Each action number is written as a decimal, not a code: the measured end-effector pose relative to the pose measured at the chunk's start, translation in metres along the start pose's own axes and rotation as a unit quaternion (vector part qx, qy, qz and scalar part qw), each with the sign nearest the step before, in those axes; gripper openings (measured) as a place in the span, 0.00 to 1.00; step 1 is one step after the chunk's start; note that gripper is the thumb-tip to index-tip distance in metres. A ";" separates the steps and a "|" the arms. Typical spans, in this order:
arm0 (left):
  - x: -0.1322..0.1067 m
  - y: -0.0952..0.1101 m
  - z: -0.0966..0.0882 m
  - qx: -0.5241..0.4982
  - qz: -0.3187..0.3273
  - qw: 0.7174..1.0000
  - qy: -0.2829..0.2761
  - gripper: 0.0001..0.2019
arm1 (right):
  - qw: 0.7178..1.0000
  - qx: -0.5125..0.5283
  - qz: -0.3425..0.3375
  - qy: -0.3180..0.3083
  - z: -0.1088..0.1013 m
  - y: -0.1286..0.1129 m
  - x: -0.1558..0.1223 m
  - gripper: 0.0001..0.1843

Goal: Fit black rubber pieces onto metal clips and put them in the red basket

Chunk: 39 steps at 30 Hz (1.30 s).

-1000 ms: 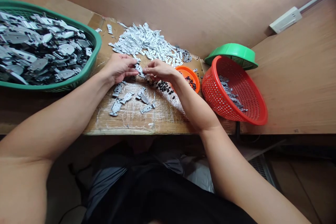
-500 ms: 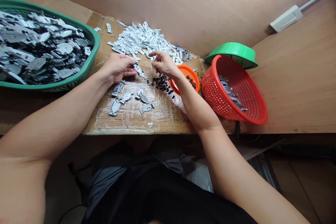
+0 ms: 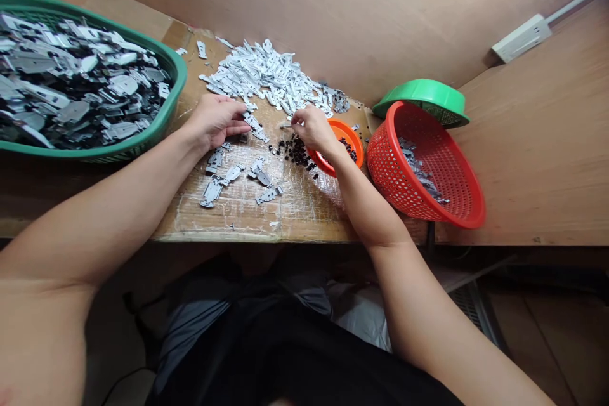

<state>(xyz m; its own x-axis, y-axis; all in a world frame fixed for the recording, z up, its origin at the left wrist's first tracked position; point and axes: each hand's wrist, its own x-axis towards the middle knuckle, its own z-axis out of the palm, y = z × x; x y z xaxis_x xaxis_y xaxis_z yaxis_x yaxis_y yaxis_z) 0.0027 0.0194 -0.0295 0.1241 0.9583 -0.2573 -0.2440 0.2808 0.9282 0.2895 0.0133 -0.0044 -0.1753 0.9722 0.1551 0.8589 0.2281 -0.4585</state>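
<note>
Left hand [image 3: 216, 119] pinches a grey metal bracket [image 3: 255, 126] just above the desk [image 3: 295, 209], while the right hand [image 3: 311, 127], fingers curled shut on a small piece, hovers by the black screws [image 3: 295, 152].

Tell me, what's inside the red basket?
A small heap of grey metal pieces lies inside the red basket. Its near wall hides part of the bottom.
</note>
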 end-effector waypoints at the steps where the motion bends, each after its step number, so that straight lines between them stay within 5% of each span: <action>1: 0.000 -0.001 0.001 0.000 0.005 1.000 0.005 0.27 | 1.000 0.023 0.010 0.012 -0.004 -0.003 -0.002 0.18; 4: -0.001 -0.001 0.005 0.003 0.008 1.000 0.022 0.25 | 0.982 0.172 0.072 0.030 -0.009 -0.021 -0.013 0.17; 9: -0.005 0.001 0.011 0.003 -0.001 0.999 0.039 0.20 | 0.884 0.436 0.171 0.002 0.005 -0.065 -0.026 0.22; 17: 0.023 -0.021 -0.003 0.003 0.040 0.999 -0.028 0.29 | 0.824 0.526 0.211 0.025 0.042 -0.086 -0.022 0.23; 23: 0.036 -0.026 -0.010 0.031 0.060 0.995 -0.070 0.33 | 0.807 0.546 0.224 0.023 0.049 -0.086 -0.022 0.24; 28: 0.031 -0.023 -0.004 0.025 0.042 0.998 -0.031 0.24 | 0.799 0.555 0.229 0.028 0.057 -0.084 -0.022 0.22; 39: 0.025 -0.020 -0.002 0.039 0.041 0.998 -0.018 0.20 | 0.835 0.511 0.199 0.030 0.070 -0.072 -0.020 0.30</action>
<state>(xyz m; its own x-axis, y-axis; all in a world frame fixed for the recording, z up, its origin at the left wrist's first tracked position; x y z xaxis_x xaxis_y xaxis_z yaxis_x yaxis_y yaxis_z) 0.0085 0.0375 -0.0545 0.1423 0.9751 -0.1700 -0.1796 0.1943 0.9644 0.1978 -0.0185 -0.0361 0.0773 0.9843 -0.1588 -0.0221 -0.1576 -0.9873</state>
